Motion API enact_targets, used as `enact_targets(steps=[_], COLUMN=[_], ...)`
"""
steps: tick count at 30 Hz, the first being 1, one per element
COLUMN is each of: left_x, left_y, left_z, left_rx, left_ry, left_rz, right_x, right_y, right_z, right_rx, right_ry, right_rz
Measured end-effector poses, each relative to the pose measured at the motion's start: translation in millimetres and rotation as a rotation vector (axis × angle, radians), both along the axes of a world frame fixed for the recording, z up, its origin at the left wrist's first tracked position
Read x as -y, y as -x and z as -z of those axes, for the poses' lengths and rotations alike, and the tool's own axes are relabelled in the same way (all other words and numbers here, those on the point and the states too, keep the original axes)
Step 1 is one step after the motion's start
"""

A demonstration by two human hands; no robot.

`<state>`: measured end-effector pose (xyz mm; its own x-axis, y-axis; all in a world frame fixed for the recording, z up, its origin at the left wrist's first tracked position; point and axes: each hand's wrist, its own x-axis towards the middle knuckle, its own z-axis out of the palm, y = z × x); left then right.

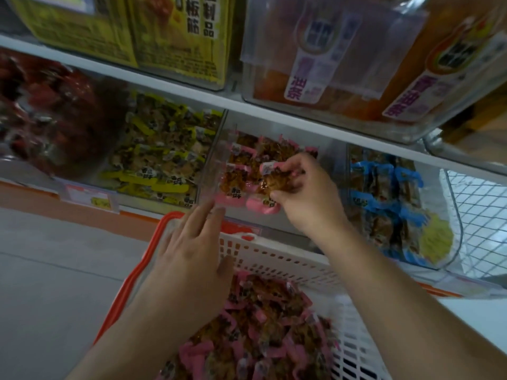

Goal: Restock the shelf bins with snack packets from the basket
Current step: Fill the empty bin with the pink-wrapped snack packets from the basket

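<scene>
Pinched in the right hand [304,196]: pink-edged snack packets [274,178], at the clear plastic bin [216,149]. Left hand [192,248] spread flat above the white slotted basket [288,263]; blue packets [384,187] right.

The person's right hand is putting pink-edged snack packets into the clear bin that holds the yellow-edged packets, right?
Not quite. The head view shows the right hand holding pink-edged snack packets at the clear plastic bin that already holds pink-edged ones; the yellow-edged packets fill the neighbouring bin.

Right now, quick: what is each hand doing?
Left hand: open, fingers straight, holding nothing, above the white slotted plastic basket.
Right hand: holding pink-edged snack packets at the clear plastic shelf bin.
</scene>
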<state>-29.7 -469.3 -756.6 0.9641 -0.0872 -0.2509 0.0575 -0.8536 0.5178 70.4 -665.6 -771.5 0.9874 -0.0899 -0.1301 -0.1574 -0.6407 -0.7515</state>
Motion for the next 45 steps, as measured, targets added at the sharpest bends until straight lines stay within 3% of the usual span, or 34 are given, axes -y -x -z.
enact_targets(steps=[7,13,17,23,27,29,31,34,38,41,44,45], left_x=[-0.1,-1.6,-1.8,-8.3,-38.9,-58.9,-74.5,-82.4,-82.7,-85.0,-87.4,-87.6], left_y=[3.2,3.3,3.6,-0.7,-4.3,-2.9,2.1,14.4,21.9,21.7,18.2,16.2], left_z=[5.3,11.1,13.8,-1.3,-13.5,-7.5,2.7,12.4,13.8,9.5,6.9,4.9], left_rx=[-0.031,-0.039,-0.025,0.067,0.175,0.095,-0.083,-0.314,-0.27,-0.301,-0.323,-0.311], left_ry=[-0.047,-0.06,-0.06,0.037,0.02,-0.018,-0.052,-0.113,-0.149,-0.112,-0.071,-0.053], left_rz=[0.013,0.037,0.04,-0.021,-0.159,-0.248,-0.306,-0.225,-0.133,-0.15,-0.199,-0.227], right_x=[-19.9,-22.8,-24.2,-25.3,-30.3,-38.1,-52.5,-77.7,-101.8,-105.2,-105.3,-103.9], right_y=[-52.9,-50.1,-48.5,-38.9,4.1,48.6,93.9,133.5,132.7,124.5,126.0,126.0], right_z=[57.3,65.3,62.7,42.5,-1.0,-20.4,-23.8,22.3,118.7,153.9,150.4,147.2], right_rx=[-0.066,0.017,0.036,0.005,0.165,0.26,0.196,-0.129,-0.341,-0.246,-0.108,-0.191], right_ry=[0.167,0.565,0.707,0.701,0.472,0.291,0.224,0.332,0.476,0.538,0.601,0.411], right_rz=[-0.079,-0.187,-0.232,-0.257,-0.162,-0.229,-0.337,-0.486,-0.66,-0.67,-0.7,-0.639])
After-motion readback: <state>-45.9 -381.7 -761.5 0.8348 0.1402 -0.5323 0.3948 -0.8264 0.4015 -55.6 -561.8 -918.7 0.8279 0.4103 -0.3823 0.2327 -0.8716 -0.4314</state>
